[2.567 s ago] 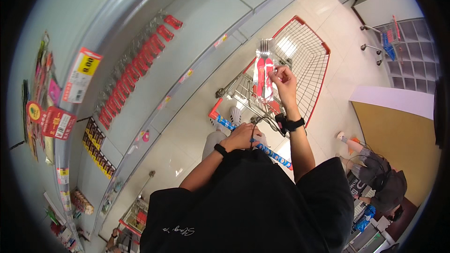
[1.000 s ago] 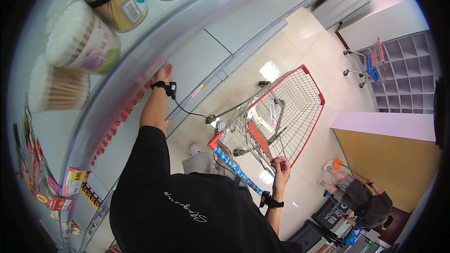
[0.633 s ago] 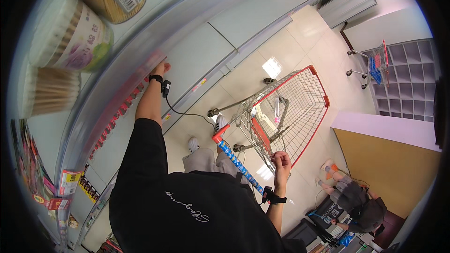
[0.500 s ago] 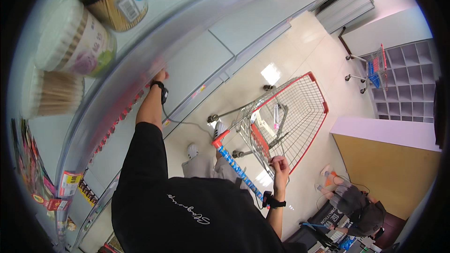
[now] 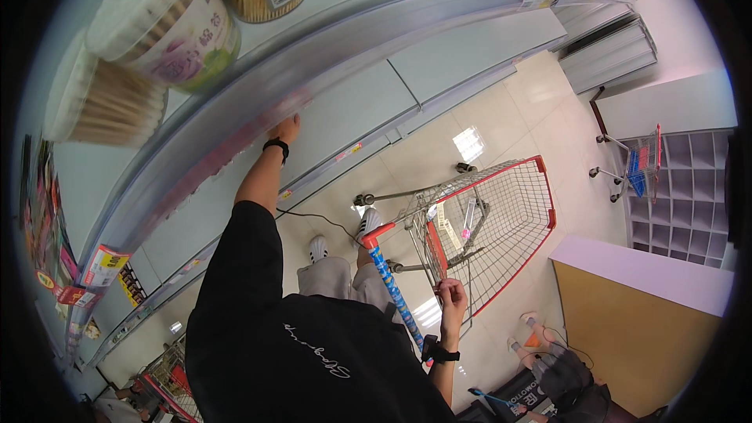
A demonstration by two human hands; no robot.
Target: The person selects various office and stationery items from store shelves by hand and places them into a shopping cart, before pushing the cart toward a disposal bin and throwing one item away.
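Clearance under the shelf lip (image 5: 345,34) should keep my left hand (image 5: 287,131) unsnagged, but I cannot tell the grip there or in my right hand (image 5: 452,302) near the cart (image 5: 551,218).

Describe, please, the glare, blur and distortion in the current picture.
Head view: white glare shines on the floor; head view: the upper shelf's edge bows, with black corners; head view: the lower-left swab tub looks smeared; head view: red packages near the left hand look hazy, while the shopping cart looks sharper.
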